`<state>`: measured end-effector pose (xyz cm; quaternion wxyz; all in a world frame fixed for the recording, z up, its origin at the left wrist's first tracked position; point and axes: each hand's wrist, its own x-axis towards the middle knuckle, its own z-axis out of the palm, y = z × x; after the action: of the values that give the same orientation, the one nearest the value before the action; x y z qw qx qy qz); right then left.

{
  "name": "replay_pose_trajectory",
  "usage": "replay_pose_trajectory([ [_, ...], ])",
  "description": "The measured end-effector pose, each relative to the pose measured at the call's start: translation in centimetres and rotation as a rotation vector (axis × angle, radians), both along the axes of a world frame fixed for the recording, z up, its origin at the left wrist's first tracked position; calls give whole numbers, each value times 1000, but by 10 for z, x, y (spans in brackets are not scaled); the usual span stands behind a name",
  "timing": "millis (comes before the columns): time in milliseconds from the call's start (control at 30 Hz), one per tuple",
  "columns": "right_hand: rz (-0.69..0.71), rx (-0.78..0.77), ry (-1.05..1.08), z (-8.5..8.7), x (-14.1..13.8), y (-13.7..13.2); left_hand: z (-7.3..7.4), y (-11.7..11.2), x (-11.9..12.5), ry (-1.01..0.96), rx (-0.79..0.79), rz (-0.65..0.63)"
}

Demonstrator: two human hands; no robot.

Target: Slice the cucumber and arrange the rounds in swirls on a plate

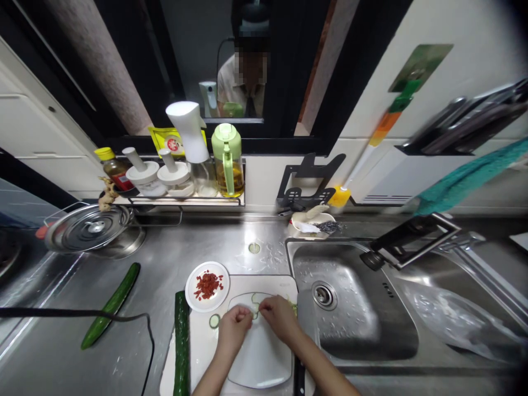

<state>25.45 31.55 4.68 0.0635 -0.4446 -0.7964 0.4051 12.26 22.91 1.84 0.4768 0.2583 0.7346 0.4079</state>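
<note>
My left hand (233, 325) and my right hand (281, 317) meet over the far rim of a white square plate (259, 357) on a white cutting board (204, 344). Both hands pinch thin cucumber slices (256, 301) laid along the plate's edge. One loose slice (214, 321) lies on the board to the left of my left hand. A whole cucumber (181, 341) rests on the board's left edge. A small round dish of red chopped bits (207, 286) sits at the board's far left corner. A cleaver (304, 324) lies right of the plate.
A second cucumber (111, 303) and a black cable (82, 314) lie on the steel counter to the left. The sink (350, 308) is right of the board, with a plastic bag (449, 319) beyond. A pot lid (88, 226) and a rack of bottles (181, 165) stand behind.
</note>
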Motion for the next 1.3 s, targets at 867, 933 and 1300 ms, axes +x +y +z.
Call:
replay_pose_trajectory([
  [867, 207, 379, -354, -8, -17, 16, 6, 21, 10, 435, -109, -53],
  [933, 209, 394, -353, -9, -17, 16, 7, 21, 11, 444, -103, -56],
  [1300, 185, 510, -286, -21, -13, 11, 1, 19, 15, 476, -87, -89],
])
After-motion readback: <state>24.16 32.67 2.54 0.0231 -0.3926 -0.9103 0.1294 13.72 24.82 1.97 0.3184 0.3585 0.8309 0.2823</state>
